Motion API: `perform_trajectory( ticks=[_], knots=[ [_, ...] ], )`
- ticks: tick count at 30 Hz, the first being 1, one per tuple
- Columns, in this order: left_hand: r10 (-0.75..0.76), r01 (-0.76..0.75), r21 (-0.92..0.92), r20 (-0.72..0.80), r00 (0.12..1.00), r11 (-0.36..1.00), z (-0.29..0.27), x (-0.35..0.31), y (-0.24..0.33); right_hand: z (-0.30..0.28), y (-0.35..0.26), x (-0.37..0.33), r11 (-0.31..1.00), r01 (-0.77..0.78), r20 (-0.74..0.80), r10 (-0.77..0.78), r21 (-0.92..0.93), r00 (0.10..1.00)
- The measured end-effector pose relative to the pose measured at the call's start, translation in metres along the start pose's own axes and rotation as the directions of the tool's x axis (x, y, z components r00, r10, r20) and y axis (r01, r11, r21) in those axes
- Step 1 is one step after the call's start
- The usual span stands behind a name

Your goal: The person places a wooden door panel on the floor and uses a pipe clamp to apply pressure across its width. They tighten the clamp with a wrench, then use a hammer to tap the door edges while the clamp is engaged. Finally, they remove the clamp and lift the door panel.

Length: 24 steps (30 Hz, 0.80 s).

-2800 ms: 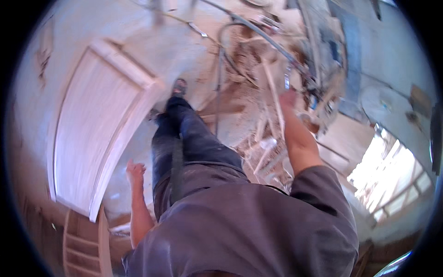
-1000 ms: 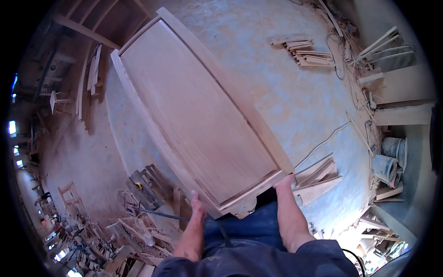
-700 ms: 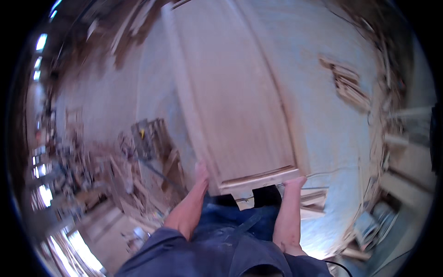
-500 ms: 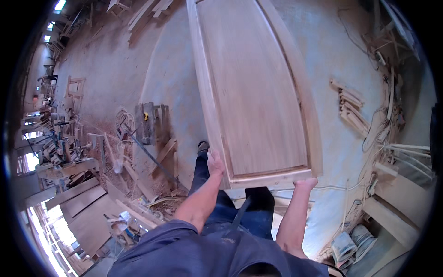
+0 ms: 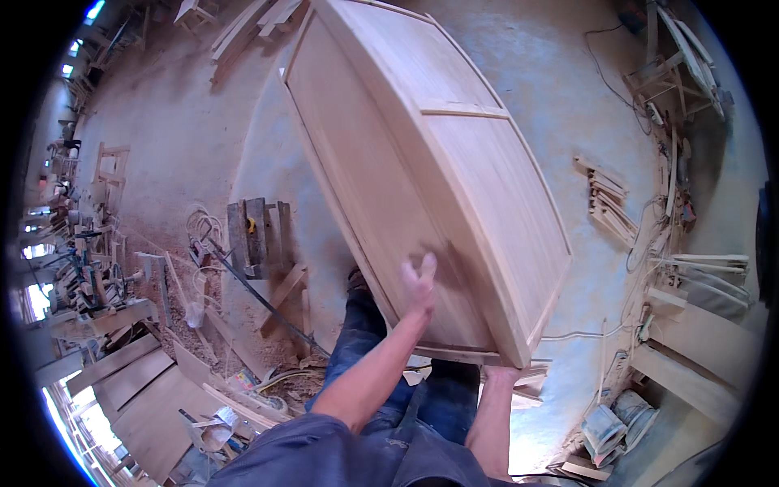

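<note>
A large bare-wood panelled cabinet (image 5: 365,162) stands tilted in front of me, with one long flat side and one framed face with a crossbar (image 5: 462,108) showing. My left hand (image 5: 419,282) is over the long flat side near its lower end, fingers spread and slightly blurred; I cannot tell whether it touches the wood. At the cabinet's near lower corner my right hand (image 5: 501,374) grips the bottom edge, its fingers partly hidden by the wood.
Dusty boards with a yellow item (image 5: 251,225) lie on the floor to the left, near a dark hose (image 5: 268,304). Stacked wood strips (image 5: 608,203) sit to the right. White buckets (image 5: 608,434) stand at lower right, and planks (image 5: 239,36) lie at the far left.
The cabinet has turned about its length, so a side and another face now show instead of the recessed panel. My left hand let go of its left edge and moved right; my right hand moved slightly down.
</note>
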<state>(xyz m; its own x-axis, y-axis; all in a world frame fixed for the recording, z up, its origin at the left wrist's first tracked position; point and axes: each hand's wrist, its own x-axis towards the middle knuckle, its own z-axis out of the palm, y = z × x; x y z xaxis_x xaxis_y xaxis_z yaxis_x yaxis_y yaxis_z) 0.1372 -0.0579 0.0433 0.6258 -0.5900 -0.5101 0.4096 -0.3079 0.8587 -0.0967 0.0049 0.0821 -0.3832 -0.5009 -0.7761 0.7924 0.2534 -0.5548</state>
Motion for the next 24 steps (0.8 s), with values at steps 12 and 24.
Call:
perform_trajectory(
  ticks=[12, 24],
  knots=[
    [0.191, 0.124, 0.760, -0.313, 0.930, 0.638, -0.067, 0.052, 0.002, -0.086, 0.113, -0.027, 0.979, -0.202, 0.058, 0.201, 0.017, 0.978],
    [-0.240, 0.282, 0.291, -0.172, 0.955, 0.914, -0.206, 0.077, -0.082, -0.117, 0.196, -0.018, 0.861, -0.509, -0.025, 0.509, 0.004, 0.860]
  ],
)
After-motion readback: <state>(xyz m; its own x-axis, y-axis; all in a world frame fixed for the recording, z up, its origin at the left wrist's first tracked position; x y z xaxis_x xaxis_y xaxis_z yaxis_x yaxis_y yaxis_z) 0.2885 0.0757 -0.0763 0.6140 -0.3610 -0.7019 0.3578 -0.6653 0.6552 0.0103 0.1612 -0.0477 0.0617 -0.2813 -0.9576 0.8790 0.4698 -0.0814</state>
